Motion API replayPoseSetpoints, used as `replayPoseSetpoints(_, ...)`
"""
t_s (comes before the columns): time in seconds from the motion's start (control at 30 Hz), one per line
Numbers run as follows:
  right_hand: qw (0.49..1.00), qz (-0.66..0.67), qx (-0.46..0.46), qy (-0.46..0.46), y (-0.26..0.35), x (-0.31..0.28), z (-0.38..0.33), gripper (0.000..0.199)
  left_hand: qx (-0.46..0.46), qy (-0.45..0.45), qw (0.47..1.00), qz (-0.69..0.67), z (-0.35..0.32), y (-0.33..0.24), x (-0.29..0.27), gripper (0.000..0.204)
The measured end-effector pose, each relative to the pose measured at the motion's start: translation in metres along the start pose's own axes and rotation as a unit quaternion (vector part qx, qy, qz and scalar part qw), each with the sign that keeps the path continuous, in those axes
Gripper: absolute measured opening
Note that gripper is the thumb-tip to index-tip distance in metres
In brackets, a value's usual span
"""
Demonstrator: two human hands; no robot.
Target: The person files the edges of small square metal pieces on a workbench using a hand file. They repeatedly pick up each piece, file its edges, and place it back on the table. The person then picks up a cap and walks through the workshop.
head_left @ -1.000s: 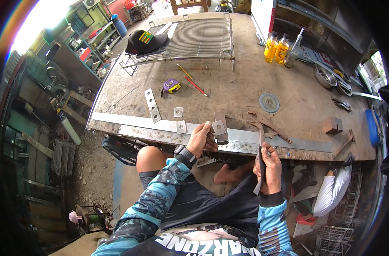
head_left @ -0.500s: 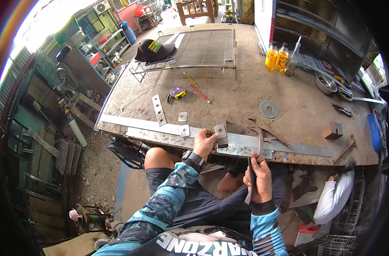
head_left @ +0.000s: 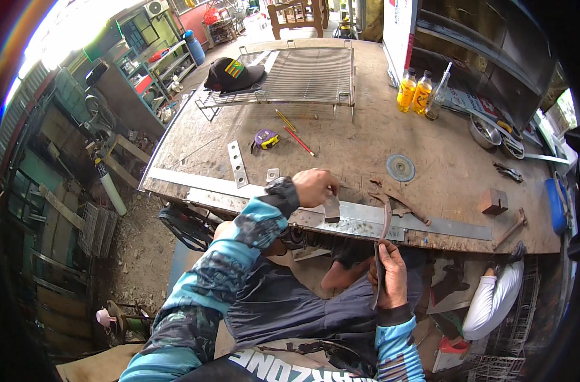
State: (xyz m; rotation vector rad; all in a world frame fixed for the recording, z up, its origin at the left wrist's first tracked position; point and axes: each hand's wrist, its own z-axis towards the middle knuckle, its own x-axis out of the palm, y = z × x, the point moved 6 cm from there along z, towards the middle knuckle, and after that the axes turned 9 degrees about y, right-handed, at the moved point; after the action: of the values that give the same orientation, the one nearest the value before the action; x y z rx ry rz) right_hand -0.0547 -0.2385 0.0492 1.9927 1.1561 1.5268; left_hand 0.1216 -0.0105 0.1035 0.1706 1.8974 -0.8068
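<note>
Left hand (head_left: 313, 186) now reaching further over the long steel flat bar (head_left: 366, 219), fingers pinching a small metal plate (head_left: 331, 209) upon it, right hand (head_left: 389, 274) below the bar, fist wrapped round a hammer (head_left: 382, 245).

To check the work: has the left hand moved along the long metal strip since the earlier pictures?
Cannot tell: the left hand rests on the small plate on the long metal strip, as earlier.

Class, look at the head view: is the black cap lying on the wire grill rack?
Yes, the black cap rests on the near left corner of the wire grill rack at the far side of the workbench.
</note>
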Motion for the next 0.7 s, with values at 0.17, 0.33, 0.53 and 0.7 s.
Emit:
replayPoseSetpoints(0.17, 0.999, -0.034, 0.003, -0.011, -0.005, 0.007, -0.002, 0.027, 0.074, -0.063, 0.993, 0.060, 0.011, 0.006, 0.009, 0.029)
replayPoseSetpoints(0.33, 1.000, 0.007, 0.003, -0.021, -0.010, -0.015, -0.005, 0.020, 0.015, -0.298, 0.917, -0.265, -0.038, 0.013, 0.015, 0.027)
replayPoseSetpoints(0.53, 0.998, 0.054, 0.037, 0.019, -0.024, -0.008, 0.018, 0.016, -0.186, -0.200, 0.725, -0.632, -0.124, 0.006, 0.199, 0.017)
replayPoseSetpoints(0.7, 0.996, 0.061, 0.000, 0.059, 0.001, 0.017, 0.042, 0.025, -0.284, -0.030, 0.730, -0.621, -0.081, 0.017, 0.313, 0.033)
